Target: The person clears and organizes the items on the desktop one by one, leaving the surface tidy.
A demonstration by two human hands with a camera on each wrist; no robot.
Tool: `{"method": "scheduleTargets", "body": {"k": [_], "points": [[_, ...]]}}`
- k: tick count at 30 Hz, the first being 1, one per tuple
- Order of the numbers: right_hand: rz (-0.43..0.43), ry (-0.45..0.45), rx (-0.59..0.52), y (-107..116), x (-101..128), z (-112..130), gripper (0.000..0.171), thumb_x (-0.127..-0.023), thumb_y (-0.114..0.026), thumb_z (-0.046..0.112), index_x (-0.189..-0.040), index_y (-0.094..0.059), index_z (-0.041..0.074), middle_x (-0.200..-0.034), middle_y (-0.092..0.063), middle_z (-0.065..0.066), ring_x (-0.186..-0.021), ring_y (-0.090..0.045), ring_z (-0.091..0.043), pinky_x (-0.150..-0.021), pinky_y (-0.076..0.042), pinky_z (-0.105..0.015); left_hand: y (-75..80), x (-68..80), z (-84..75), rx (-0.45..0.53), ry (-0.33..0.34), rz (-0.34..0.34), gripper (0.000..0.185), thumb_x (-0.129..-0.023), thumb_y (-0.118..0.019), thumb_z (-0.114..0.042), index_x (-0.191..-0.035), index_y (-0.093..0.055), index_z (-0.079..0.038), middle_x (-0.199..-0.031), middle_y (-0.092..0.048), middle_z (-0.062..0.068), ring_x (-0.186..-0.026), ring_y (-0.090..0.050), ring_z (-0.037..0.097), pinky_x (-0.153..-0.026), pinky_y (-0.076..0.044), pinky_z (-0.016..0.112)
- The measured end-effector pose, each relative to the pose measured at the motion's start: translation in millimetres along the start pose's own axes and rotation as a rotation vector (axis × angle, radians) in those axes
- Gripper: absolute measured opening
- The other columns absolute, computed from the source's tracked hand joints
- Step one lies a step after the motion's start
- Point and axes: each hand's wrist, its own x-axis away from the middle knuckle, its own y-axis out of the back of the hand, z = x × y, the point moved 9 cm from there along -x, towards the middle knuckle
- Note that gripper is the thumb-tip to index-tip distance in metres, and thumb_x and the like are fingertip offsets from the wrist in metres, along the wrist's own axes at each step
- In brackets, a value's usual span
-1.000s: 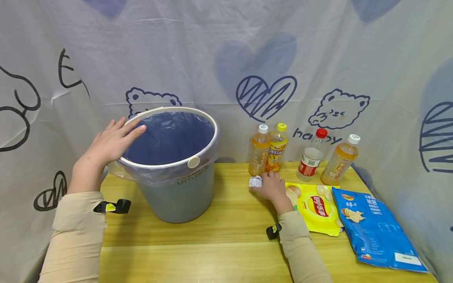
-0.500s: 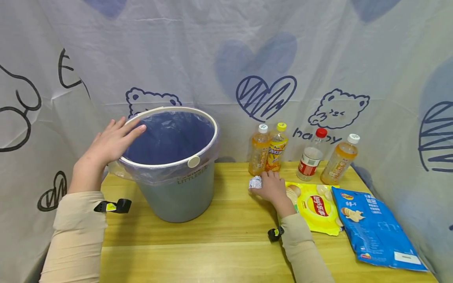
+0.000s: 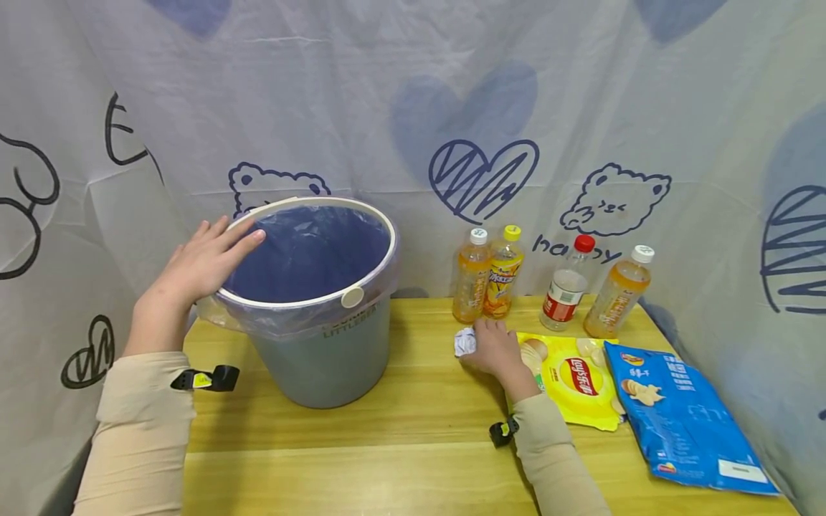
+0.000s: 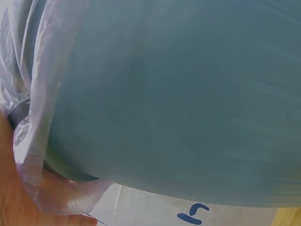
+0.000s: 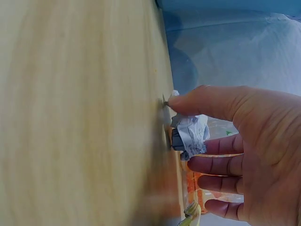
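Crumpled paper ball [image 3: 464, 342] slid nearer, right hand [image 3: 497, 349] grip pinching it; left hand [image 3: 196, 266] flat

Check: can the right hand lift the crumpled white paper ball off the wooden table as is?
Probably yes. The right hand already has its fingers curled round the crumpled white paper ball, and nothing lies over it on the wooden table.
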Motion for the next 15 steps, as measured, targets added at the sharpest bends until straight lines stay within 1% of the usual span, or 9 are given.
{"method": "scheduleTargets", "body": {"k": [4,9,15], "points": [[0.019,0.006,0.004,-1.9,-0.6,1.2,0.071,-0.074,-0.078,0.042,-0.128,-0.05,0.004,-0.131,-0.054,-0.019,-0.123,-0.046,-0.038,-0.102,-0.037,-0.059,0.1,0.6,0.2,-0.003,-0.001,-0.002,0.082,-0.094,-0.012,-0.073,-0.158,-0.006,-0.023,-0.161,0.004,0.026,-0.147,0.011,0.051,-0.109,0.004,0.077],[0.041,0.013,0.012,-3.5,-0.8,3.0,0.072,-0.072,-0.079,0.04,-0.127,-0.05,0.004,-0.133,-0.052,-0.019,-0.125,-0.044,-0.038,-0.104,-0.035,-0.06,-0.6,-0.1,0.8,-0.001,-0.001,-0.002,0.082,-0.094,-0.012,-0.073,-0.158,-0.005,-0.023,-0.162,0.004,0.026,-0.147,0.012,0.051,-0.109,0.004,0.077],[0.044,0.02,0.017,-5.8,0.3,4.8,0.071,-0.071,-0.08,0.042,-0.124,-0.05,0.004,-0.126,-0.056,-0.017,-0.122,-0.045,-0.036,-0.105,-0.035,-0.058,-0.5,0.4,0.5,0.0,-0.003,-0.003,0.082,-0.094,-0.012,-0.073,-0.158,-0.005,-0.023,-0.162,0.004,0.026,-0.147,0.012,0.051,-0.109,0.004,0.077]]}}
